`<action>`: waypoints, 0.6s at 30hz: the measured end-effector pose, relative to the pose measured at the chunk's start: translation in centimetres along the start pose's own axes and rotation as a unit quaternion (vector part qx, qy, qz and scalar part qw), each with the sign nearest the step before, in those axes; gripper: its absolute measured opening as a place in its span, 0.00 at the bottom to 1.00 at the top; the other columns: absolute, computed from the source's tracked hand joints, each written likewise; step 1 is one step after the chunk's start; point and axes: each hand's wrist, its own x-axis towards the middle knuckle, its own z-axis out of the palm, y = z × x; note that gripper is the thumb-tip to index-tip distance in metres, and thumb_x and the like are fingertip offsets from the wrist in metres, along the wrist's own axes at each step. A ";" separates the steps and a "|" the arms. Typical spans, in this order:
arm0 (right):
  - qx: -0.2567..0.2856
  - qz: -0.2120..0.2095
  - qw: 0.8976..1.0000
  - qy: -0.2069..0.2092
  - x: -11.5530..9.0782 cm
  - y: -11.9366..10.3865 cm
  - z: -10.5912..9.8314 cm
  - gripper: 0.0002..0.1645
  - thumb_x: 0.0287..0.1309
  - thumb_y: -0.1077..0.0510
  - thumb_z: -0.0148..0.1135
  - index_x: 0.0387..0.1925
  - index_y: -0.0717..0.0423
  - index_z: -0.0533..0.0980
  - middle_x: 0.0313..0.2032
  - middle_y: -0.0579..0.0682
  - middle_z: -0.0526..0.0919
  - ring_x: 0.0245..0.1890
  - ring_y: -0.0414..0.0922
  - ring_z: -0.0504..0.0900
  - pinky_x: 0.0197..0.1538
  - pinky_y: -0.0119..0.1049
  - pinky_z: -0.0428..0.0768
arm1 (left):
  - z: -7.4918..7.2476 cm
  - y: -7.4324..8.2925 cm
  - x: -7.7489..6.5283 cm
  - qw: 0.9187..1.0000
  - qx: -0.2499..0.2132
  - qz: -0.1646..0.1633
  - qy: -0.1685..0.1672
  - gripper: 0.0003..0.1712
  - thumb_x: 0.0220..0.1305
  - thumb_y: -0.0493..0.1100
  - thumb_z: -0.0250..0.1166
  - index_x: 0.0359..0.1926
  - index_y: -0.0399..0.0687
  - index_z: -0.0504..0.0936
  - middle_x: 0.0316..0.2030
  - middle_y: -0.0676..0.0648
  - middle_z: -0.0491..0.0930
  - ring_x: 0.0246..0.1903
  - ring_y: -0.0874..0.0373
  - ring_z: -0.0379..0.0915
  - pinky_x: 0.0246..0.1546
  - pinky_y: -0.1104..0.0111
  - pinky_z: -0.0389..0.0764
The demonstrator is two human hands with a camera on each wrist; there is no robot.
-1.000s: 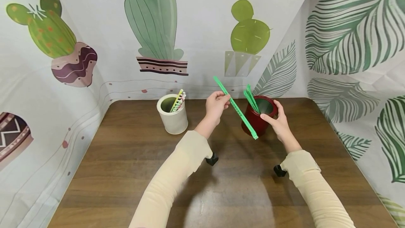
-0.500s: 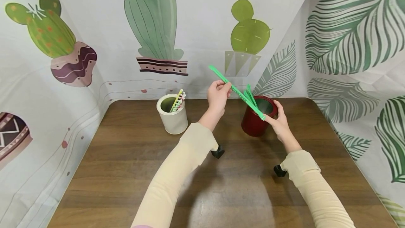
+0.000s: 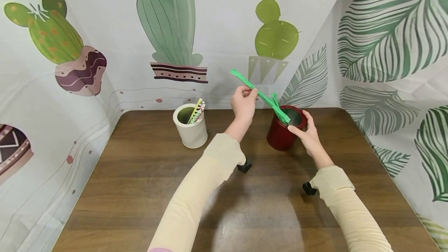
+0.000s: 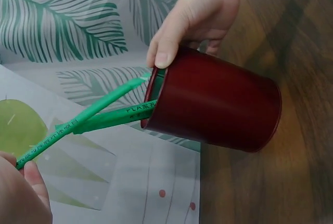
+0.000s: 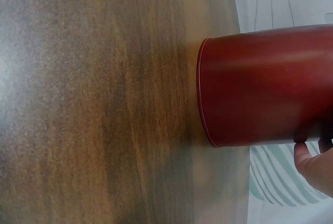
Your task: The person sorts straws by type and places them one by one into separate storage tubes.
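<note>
My left hand (image 3: 244, 105) pinches a green wrapped straw (image 3: 240, 78) near its upper part, slanting down to the right. The straw's lower end overlaps the mouth of a dark red cylindrical holder (image 3: 280, 139). In the left wrist view, that end lies right at the rim, crossing other green wrapped straws (image 4: 112, 120) that stand in the holder. My right hand (image 3: 310, 137) grips the holder at its rim, thumb on the near side and fingers at the far side. The right wrist view shows the holder's red wall (image 5: 265, 86) and a fingertip against it.
Left of my left hand, a cream holder (image 3: 193, 136) contains several patterned straws (image 3: 196, 112). Both holders stand toward the back edge of the brown wooden table (image 3: 150, 189). Behind the table hangs a cloth (image 3: 227, 30) printed with cacti and leaves.
My left hand has moved up and slightly right, carrying the straw so its lower end rises from in front of the red holder to the holder's mouth. The right hand stays at the rim.
</note>
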 end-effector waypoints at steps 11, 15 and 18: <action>-0.004 -0.009 1.000 0.000 0.0 0.2 -0.1 0.46 0.51 0.58 0.60 0.66 0.51 0.46 0.62 0.56 0.55 0.55 0.39 0.59 0.44 0.15 0.65 | 0.9 -1.3 -0.3 0.996 0.089 0.007 -0.002 0.05 0.55 0.39 0.61 0.32 0.42 0.77 0.28 0.47 0.80 0.28 0.60 0.76 0.24 0.77 0.70; -0.003 -0.010 1.000 -0.001 0.0 0.1 -0.1 0.46 0.51 0.59 0.60 0.66 0.54 0.45 0.63 0.56 0.55 0.55 0.39 0.59 0.44 0.15 0.65 | 1.3 -1.7 -0.6 0.994 0.105 0.008 -0.013 0.07 0.54 0.39 0.62 0.34 0.41 0.77 0.30 0.46 0.80 0.32 0.58 0.78 0.28 0.76 0.72; -0.004 -0.009 1.000 -0.001 0.0 0.0 0.0 0.46 0.51 0.59 0.60 0.66 0.54 0.45 0.63 0.56 0.55 0.55 0.39 0.59 0.45 0.16 0.64 | 1.5 -1.9 -0.8 0.993 0.117 0.010 -0.025 0.08 0.54 0.40 0.62 0.35 0.41 0.77 0.31 0.45 0.81 0.33 0.57 0.78 0.30 0.76 0.73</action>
